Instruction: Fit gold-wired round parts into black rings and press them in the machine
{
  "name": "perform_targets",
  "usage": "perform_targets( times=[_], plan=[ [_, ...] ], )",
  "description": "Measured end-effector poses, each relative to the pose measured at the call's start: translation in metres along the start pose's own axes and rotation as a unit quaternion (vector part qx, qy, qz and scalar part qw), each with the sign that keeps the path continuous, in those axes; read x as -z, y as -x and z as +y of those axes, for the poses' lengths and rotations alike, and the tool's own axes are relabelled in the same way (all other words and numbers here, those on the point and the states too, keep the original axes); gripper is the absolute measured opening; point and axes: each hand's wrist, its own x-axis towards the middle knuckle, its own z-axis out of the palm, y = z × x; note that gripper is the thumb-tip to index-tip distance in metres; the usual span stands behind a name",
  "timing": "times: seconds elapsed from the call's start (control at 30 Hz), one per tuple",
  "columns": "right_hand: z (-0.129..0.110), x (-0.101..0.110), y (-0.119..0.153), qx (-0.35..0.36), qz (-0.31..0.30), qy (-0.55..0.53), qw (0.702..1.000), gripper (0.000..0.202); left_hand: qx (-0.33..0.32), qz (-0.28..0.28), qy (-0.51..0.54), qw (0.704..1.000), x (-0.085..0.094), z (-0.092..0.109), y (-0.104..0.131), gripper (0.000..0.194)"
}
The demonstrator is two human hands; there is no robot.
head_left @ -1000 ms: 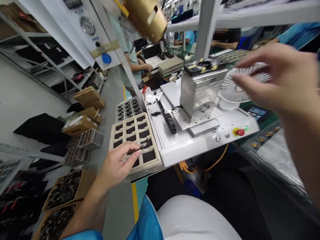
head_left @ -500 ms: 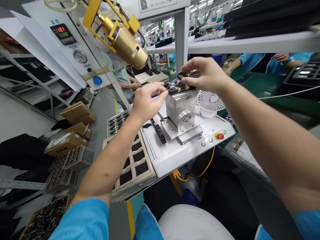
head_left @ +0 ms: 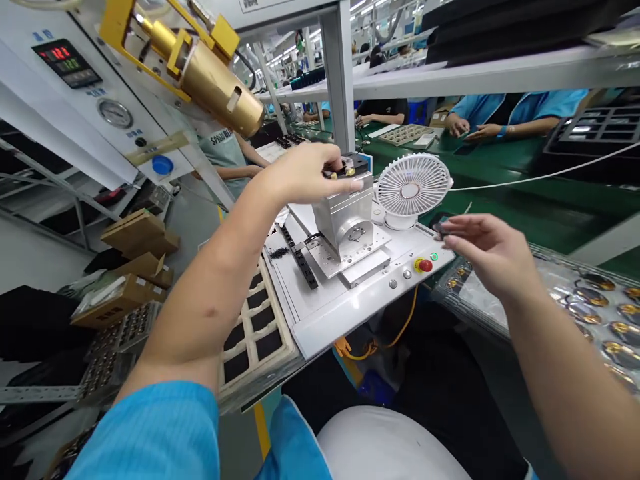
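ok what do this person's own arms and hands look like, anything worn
The left hand and right hand are gloveless, with no watch or wristband visible. A plain bright blue sleeve ends near the elbow on the left arm; no right sleeve shows.

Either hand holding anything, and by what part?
Can't tell. Left hand is at the black part atop the metal block, grip hidden; small dark thing shows at right hand's fingertips, hold unclear.

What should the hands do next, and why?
Perhaps the right hand should pinch the small dark item securely: the hand is at it, near the white fan, though whether it is gripped is unclear. The left hand is at the black holder atop the metal block.
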Motion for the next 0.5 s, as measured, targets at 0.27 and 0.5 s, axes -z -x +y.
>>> perform_targets(
  times=[0.27, 0.5],
  plan=[
    [0.052, 0.012, 0.041, -0.308, -0.138, 0.153, 0.929, 0.1, -0.006, 0.007, 0.032, 0.999, -0.018, -0.011, 0.019, 0.074],
    [0.06, 0.001, 0.041, -0.259, -0.202, 0.343, 0.88, 0.103, -0.046, 0.099, 0.049, 0.993, -0.024, 0.006, 0.1, 0.066]
  ],
)
